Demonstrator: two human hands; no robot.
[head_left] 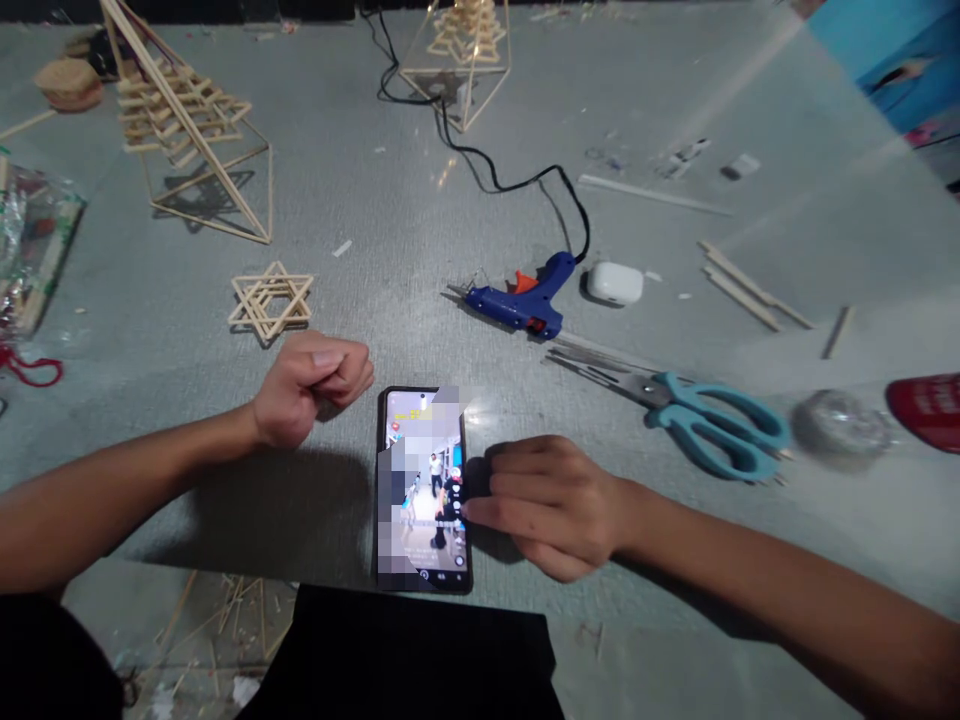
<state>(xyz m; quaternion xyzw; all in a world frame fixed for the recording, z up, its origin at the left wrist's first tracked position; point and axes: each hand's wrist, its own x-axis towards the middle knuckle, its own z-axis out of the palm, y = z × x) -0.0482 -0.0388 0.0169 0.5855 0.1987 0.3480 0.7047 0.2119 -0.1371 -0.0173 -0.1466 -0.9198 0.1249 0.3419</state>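
Head view: our left hand (311,388) curled into closed fist, just left of phone (424,490), nothing seen in grip. Our right hand (559,505) loosely curled, 1 finger at phone's right edge. Phone flat on table (330,530), screen lit, between our 2 hands. Beyond: blue glue gun (517,305), scissors (675,410), 1 wooden star (271,303).

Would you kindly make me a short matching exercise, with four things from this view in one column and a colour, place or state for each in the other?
1. phone
2. wooden star
3. glue gun
4. scissors

a. blue, with an orange trigger
b. just beyond the left hand
c. pale blue handles
d. screen lit, beside the right hand

Pairs: 1-d, 2-b, 3-a, 4-c
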